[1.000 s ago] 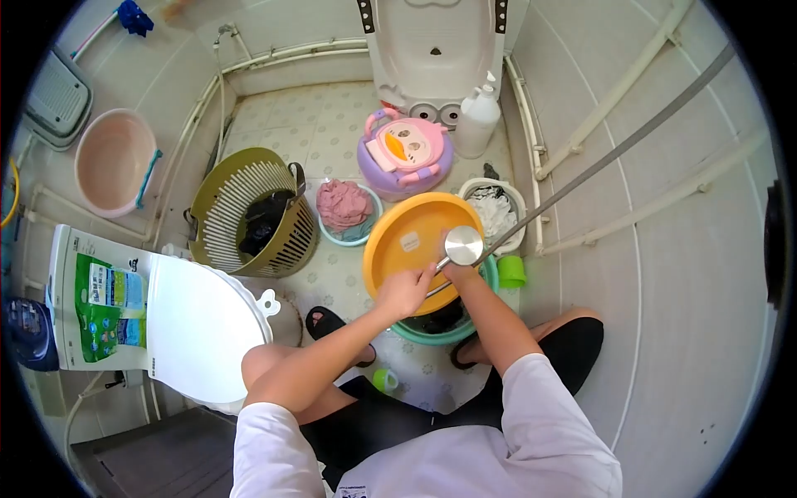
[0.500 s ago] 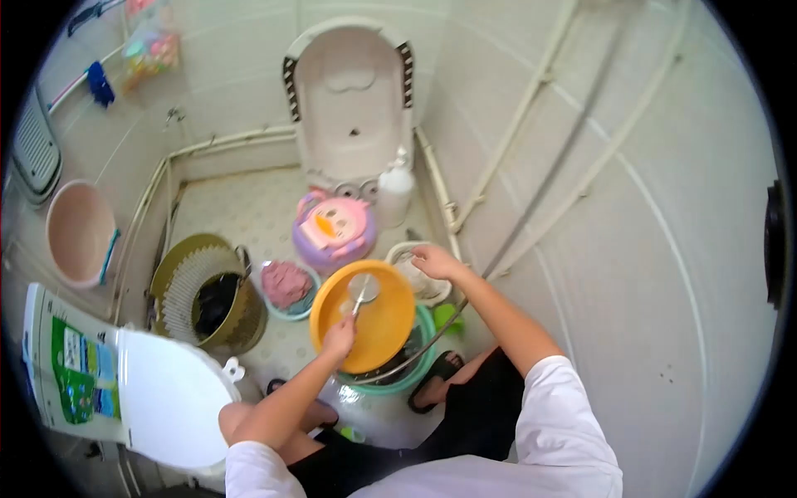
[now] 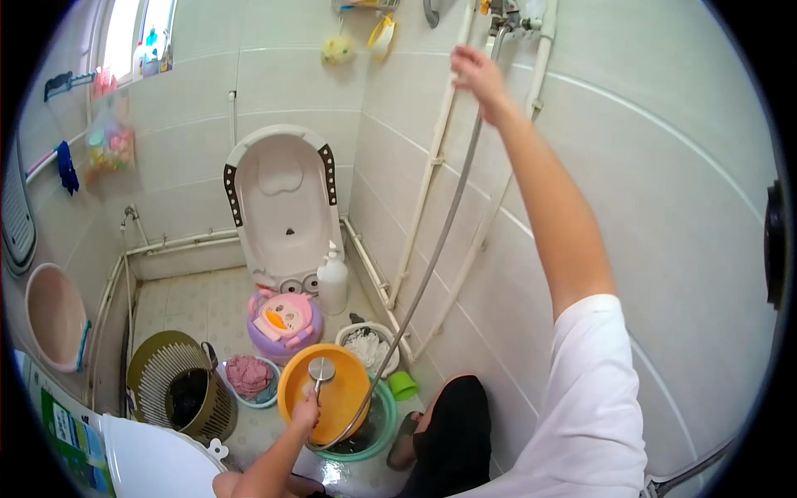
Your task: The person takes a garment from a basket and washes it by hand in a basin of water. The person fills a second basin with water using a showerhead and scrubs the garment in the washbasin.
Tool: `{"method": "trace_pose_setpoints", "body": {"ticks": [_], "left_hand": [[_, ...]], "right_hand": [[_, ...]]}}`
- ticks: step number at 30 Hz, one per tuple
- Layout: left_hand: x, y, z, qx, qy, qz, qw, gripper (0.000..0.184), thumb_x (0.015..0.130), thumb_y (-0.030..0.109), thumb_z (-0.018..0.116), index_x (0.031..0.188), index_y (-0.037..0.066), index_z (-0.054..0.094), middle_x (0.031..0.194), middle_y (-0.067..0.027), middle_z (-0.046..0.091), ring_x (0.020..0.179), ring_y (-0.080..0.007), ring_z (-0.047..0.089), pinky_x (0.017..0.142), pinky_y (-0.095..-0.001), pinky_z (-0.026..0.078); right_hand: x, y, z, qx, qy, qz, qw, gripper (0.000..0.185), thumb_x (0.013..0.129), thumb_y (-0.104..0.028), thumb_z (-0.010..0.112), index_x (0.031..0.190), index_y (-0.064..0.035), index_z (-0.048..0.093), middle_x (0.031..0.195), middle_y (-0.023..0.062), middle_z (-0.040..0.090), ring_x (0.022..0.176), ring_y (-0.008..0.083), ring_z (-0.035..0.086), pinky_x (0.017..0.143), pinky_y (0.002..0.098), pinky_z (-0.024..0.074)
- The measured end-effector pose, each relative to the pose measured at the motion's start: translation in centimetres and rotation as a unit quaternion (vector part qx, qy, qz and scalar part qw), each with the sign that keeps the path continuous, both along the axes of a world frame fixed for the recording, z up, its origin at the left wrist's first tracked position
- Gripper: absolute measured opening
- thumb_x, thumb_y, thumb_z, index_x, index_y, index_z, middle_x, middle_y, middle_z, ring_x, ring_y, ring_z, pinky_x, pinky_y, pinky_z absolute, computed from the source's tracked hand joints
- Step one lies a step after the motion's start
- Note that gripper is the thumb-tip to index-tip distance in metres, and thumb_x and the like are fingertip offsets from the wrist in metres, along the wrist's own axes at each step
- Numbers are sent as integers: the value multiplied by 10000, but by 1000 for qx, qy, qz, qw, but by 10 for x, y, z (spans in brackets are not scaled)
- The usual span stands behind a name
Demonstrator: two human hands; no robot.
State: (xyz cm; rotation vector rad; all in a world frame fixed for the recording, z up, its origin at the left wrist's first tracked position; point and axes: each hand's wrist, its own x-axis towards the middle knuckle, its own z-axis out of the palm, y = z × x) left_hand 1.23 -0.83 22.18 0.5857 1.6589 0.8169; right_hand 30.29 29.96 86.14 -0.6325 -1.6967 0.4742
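Observation:
My left hand (image 3: 305, 412) is wrapped round the handle of a silver shower head (image 3: 321, 370), over the orange basin (image 3: 342, 398). That basin rests tilted on a green tub (image 3: 385, 425) with dark cloth inside. Raised at the upper right, my right hand (image 3: 480, 76) has its fingers apart and holds nothing. It is just left of and below the metal wall tap (image 3: 503, 18). From the tap a grey hose (image 3: 444, 228) runs down to the shower head.
An olive basket (image 3: 220, 415) with dark cloth, a small basin of pink cloth (image 3: 248, 375), a pink and purple potty (image 3: 284, 322), a white bottle (image 3: 332, 282) and a white basin (image 3: 390, 339) stand around. A baby bath (image 3: 282, 199) leans on the wall.
The view has tilted up toward the wall tap. My right hand has risen from beside the white basin to near the tap. My left hand still holds the shower head over the orange basin.

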Motion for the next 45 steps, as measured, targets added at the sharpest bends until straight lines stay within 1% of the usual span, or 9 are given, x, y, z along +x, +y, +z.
{"method": "trace_pose_setpoints", "body": {"ticks": [4, 6, 10, 13, 19, 26, 32, 38, 45], "left_hand": [[-4, 2, 4, 8, -17, 10, 1000, 545, 1017, 578, 426, 828, 87, 570, 570, -21, 471, 424, -155, 448, 398, -322, 325], [-2, 2, 11, 12, -13, 22, 1000, 537, 1017, 571, 428, 826, 88, 565, 567, -21, 470, 423, -154, 448, 395, -323, 324], [-6, 9, 4, 40, -26, 30, 998, 530, 1023, 558, 422, 815, 91, 561, 557, -19, 464, 420, -151, 444, 393, -327, 319], [-10, 10, 8, 54, -40, 45, 997, 513, 1028, 548, 416, 795, 115, 560, 546, -8, 451, 412, -149, 428, 393, -334, 309], [-5, 11, 5, 90, -130, 78, 984, 452, 1041, 546, 372, 937, 140, 540, 581, 11, 388, 445, -132, 383, 412, -312, 305], [8, 0, 8, 73, -227, 42, 970, 403, 1052, 452, 364, 1181, 92, 493, 746, -33, 499, 593, -150, 509, 571, -318, 477], [28, -8, 10, 103, -181, -79, 975, 367, 1060, 315, 384, 1302, 76, 523, 943, -74, 614, 804, -185, 619, 797, -331, 525], [-15, -8, 22, 299, 557, -19, 775, 687, 743, 183, 751, 1396, 159, 542, 1123, -161, 652, 1140, -387, 569, 996, -457, 461], [-62, -7, -44, 121, 283, -4, 951, 1055, 799, 208, 779, 1618, 220, 115, 1305, -174, 635, 1059, -343, 681, 880, -416, 562]], "right_hand": [[-2, -41, 89, 80, 12, -29, 996, 449, 968, -229, 614, 1376, -58, 539, 1285, 49, 613, 1167, 163, 584, 976, 362, 480], [11, -36, 119, 72, 15, -35, 997, 891, 841, -307, 674, 1578, -56, 241, 1600, 122, 334, 1371, 257, 405, 1019, 398, 408], [16, -58, 123, 38, 37, -74, 996, 366, 874, -214, 556, 1213, -103, 480, 1015, 87, 558, 806, 222, 537, 731, 402, 473], [-10, -68, 79, 74, 65, -107, 989, 740, 876, -220, 553, 1556, -58, 311, 1543, 146, 408, 1312, 292, 470, 1064, 412, 404], [-92, -51, -191, -70, -61, 152, 984, 337, 908, -98, 611, 1240, -50, 639, 1091, 44, 692, 1022, 144, 635, 913, 302, 495], [-157, -156, -561, -530, -195, 89, 820, 839, 934, -331, 697, 1584, -109, 216, 1148, 86, 630, 933, 173, 640, 722, 346, 549], [-156, -196, -582, -637, -13, 173, 751, 852, 831, -180, 818, 1477, -114, 266, 1224, 137, 582, 868, 254, 686, 593, 365, 588], [-112, -175, -614, -540, -5, 160, 826, 772, 829, 14, 710, 1444, -150, 273, 1114, 108, 559, 734, 197, 622, 572, 331, 539], [-107, -165, -603, -428, -119, 185, 877, 844, 725, 20, 705, 1477, -142, 359, 1139, 62, 455, 1017, 181, 536, 929, 300, 460]]}}
